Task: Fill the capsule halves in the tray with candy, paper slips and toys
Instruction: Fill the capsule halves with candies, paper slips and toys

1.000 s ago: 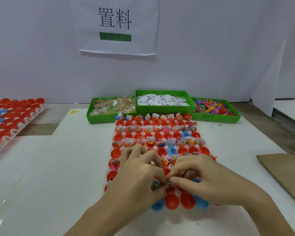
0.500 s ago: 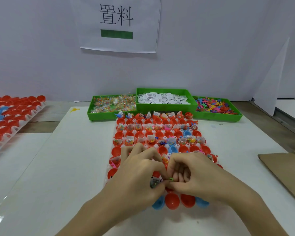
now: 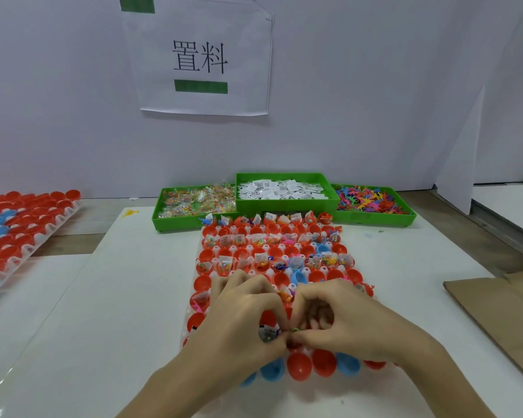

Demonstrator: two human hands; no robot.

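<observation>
Head view: over near rows of tray [image 3: 194, 319], left hand [image 3: 242, 321] curled around candy packet [image 3: 267, 335] and slip; right hand [image 3: 344, 318] pinching green toy [image 3: 294, 330] beside it. Beyond tray, three green bins [image 3: 287, 203].

The capsule tray [image 3: 194, 300] lies on the table [image 3: 118, 297], three bins (candy [image 3: 197, 202], slips [image 3: 280, 188], toys [image 3: 372, 202]) directly behind it, left to right.

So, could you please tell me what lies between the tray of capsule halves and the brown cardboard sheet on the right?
Nothing: in the head view the white table is bare between the tray and the cardboard sheet.
</observation>
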